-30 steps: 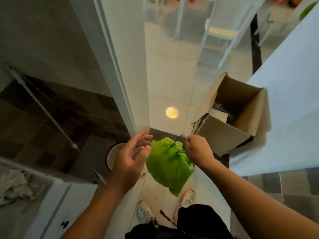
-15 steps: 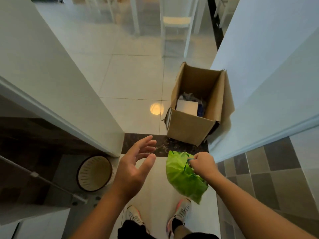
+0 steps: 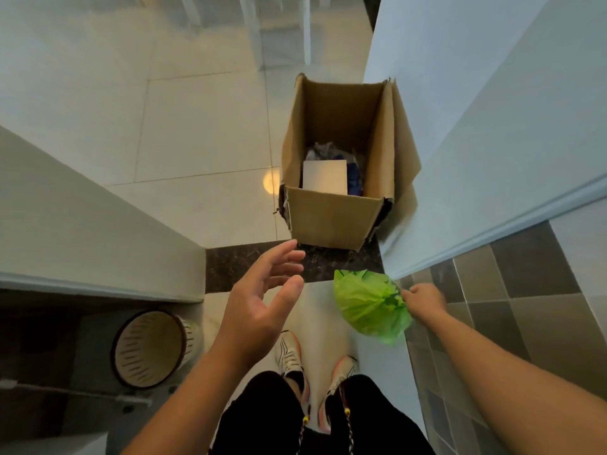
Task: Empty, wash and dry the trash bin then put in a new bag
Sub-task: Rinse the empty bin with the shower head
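The right hand grips a tied green bag; the left hand is spread wide, holding nothing. An open cardboard box stands ahead by the wall. A round bin lies tipped at the left.

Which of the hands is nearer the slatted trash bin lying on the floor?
Left. The left hand hovers open up and right of the trash bin; the right hand, holding the green bag, is farther right.

Two bare forearms are seen, with no sleeves, watch or jewellery on the left hand or right hand. Black shorts are worn, with cords tipped by small yellow beads. White trainers with dark stripes and orange-pink trim are worn.
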